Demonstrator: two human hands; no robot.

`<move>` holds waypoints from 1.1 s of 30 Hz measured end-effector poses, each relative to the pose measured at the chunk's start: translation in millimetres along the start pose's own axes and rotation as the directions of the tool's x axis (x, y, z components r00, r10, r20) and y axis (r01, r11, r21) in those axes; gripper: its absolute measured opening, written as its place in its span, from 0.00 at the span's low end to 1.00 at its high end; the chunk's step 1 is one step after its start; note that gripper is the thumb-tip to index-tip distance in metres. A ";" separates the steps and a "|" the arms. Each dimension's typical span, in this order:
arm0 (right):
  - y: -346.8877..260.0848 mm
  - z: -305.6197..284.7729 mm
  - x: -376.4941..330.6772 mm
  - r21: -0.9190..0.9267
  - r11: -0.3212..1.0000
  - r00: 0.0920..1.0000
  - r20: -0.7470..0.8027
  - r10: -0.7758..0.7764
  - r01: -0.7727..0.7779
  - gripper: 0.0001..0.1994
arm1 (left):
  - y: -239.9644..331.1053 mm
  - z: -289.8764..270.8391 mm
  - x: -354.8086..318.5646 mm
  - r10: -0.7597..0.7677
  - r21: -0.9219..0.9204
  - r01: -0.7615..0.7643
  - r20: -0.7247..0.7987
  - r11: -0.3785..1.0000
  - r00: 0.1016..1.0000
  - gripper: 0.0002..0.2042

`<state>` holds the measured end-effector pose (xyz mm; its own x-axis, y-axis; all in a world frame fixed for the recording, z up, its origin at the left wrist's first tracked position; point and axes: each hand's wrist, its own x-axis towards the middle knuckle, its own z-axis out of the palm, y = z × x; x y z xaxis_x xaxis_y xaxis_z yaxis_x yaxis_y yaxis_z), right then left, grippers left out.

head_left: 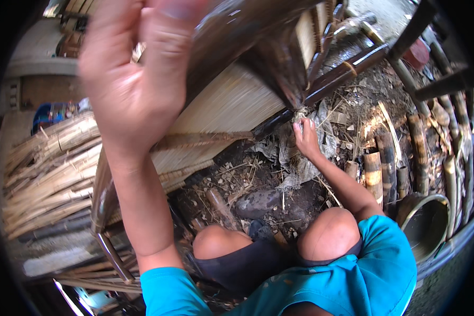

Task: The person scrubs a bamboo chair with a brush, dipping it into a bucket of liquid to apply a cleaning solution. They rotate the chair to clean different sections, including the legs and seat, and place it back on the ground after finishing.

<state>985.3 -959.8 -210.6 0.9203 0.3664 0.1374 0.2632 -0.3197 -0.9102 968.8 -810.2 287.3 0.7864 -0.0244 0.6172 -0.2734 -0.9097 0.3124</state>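
Note:
My left hand (139, 87) is raised close to the camera beside a thick dark bamboo pole (231, 39). It is smeared by motion and its fingertips are cut off at the top, so its grip is unclear. Lower and to the right, my right hand (306, 138) has its fingers closed at a joint of the dark glossy bamboo frame (347, 71). Pale fibre wrapping (300, 113) shows just above those fingers; what they pinch is hidden. A panel of pale split bamboo (224, 100) fills the frame between my hands.
Crumpled grey sacking (295, 163) lies under my right hand on littered soil. Bundled bamboo strips (58, 168) are stacked at left. Cut bamboo pieces (373, 174) stand at right, near a round container (425, 221). A dark log-like piece (258, 203) lies before my knees.

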 end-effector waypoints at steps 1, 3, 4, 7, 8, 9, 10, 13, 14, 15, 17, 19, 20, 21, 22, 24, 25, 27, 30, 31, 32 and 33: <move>-12.8 15.9 -10.4 0.067 0.996 0.998 -0.020 -0.063 0.065 0.18 | -5.2 -16.2 -7.8 0.038 -0.092 -0.045 -0.070 0.995 0.997 0.24; -19.0 24.6 -13.9 -0.110 0.968 0.974 0.002 -0.227 0.226 0.18 | -23.0 -44.0 -39.8 -0.006 0.009 0.007 -0.109 1.000 0.994 0.24; -16.7 22.0 -8.7 -0.241 0.915 0.944 0.024 -0.328 0.324 0.18 | -32.5 -60.2 -61.3 -0.089 0.218 0.101 -0.067 0.971 0.994 0.25; -20.7 17.0 22.1 -0.398 0.839 0.927 0.103 -0.360 0.371 0.17 | -68.8 -118.7 -123.7 -0.501 0.200 0.534 -0.196 0.821 0.843 0.25; -27.5 34.2 19.9 -0.344 0.849 0.907 0.015 -0.422 0.401 0.16 | -63.7 -124.8 -128.2 -0.474 0.221 0.509 -0.193 0.832 0.859 0.26; -27.8 51.5 14.5 -0.298 0.852 0.880 -0.068 -0.470 0.432 0.16 | -54.3 -123.2 -128.6 -0.456 0.232 0.490 -0.187 0.840 0.870 0.26; -16.9 62.8 14.3 -0.149 0.941 0.949 0.135 -0.284 0.303 0.15 | -53.6 -113.1 -120.3 -0.433 0.233 0.466 -0.177 0.854 0.884 0.26; -46.2 108.9 -14.7 -0.387 0.706 0.805 0.265 -0.531 0.593 0.12 | -51.8 -122.9 -119.2 -0.453 0.251 0.480 -0.158 0.841 0.877 0.26; -51.9 96.1 -6.7 -0.376 0.725 0.802 0.427 -0.417 0.577 0.14 | -48.4 -119.7 -121.5 -0.450 0.254 0.485 -0.184 0.837 0.874 0.29; -59.7 74.5 -1.4 -0.370 0.747 0.767 0.577 -0.281 0.552 0.17 | -44.4 -117.4 -125.4 -0.454 0.256 0.496 -0.206 0.830 0.867 0.32; -60.9 14.9 9.6 -0.404 0.769 0.739 0.661 -0.130 0.496 0.20 | -47.6 -116.8 -125.4 -0.364 0.268 0.404 -0.188 0.875 0.912 0.29; -90.1 -56.2 6.9 -0.281 0.941 0.800 0.600 0.021 0.186 0.20 | -55.0 -118.0 -132.2 -0.212 0.323 0.268 -0.197 0.908 0.957 0.28; -96.2 -103.4 -2.3 -0.335 0.935 0.840 0.537 0.085 0.120 0.20 | -46.5 -121.4 -133.6 -0.275 0.295 0.307 -0.145 0.905 0.950 0.26; -121.3 -159.4 -11.1 -0.336 0.933 0.850 0.522 0.069 0.131 0.20 | -44.3 -119.1 -134.7 -0.320 0.343 0.351 -0.144 0.871 0.936 0.26; -123.9 -226.8 -16.5 -0.564 0.826 0.746 0.541 0.388 -0.021 0.19 | -40.6 -113.0 -133.0 -0.358 0.383 0.386 -0.145 0.839 0.922 0.26; -138.4 -344.7 -51.8 -0.827 0.559 0.641 0.402 0.654 -0.052 0.23 | -30.4 -115.1 -126.3 -0.522 0.488 0.504 -0.111 0.712 0.846 0.23; -126.9 -394.1 -89.0 -0.886 0.457 0.748 0.249 0.615 -0.081 0.24 | -24.9 -124.8 -115.1 -0.575 0.476 0.514 -0.021 0.713 0.818 0.22; -77.4 -454.0 -134.3 -0.994 0.108 0.523 0.085 0.848 -0.013 0.22 | -6.6 -147.7 -100.6 -0.597 0.493 0.487 0.085 0.721 0.798 0.20; 2.6 -493.1 -207.8 -0.997 0.013 0.417 -0.018 0.909 -0.071 0.20 | -12.8 -129.7 -119.9 -0.364 0.481 0.316 0.007 0.818 0.932 0.20; 27.4 -494.1 -227.8 -0.993 -0.025 0.388 -0.068 0.919 -0.115 0.20 | -16.8 -124.8 -128.1 -0.266 0.483 0.254 -0.045 0.838 0.963 0.20; 48.6 -485.3 -238.0 -0.987 -0.063 0.365 -0.115 0.924 -0.151 0.20 | -33.6 -122.8 -133.0 -0.190 0.465 0.213 -0.096 0.859 0.977 0.20; 56.1 -478.0 -239.9 -0.979 -0.071 0.368 -0.138 0.920 -0.190 0.20 | -37.1 -128.8 -138.4 -0.167 0.448 0.189 -0.088 0.874 0.982 0.21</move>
<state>917.8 -1483.3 -107.9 0.6206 -0.2799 -0.7325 0.0899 -0.9026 0.4210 798.7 -719.6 283.4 0.7690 0.1650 0.6176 0.1584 -0.9852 0.0660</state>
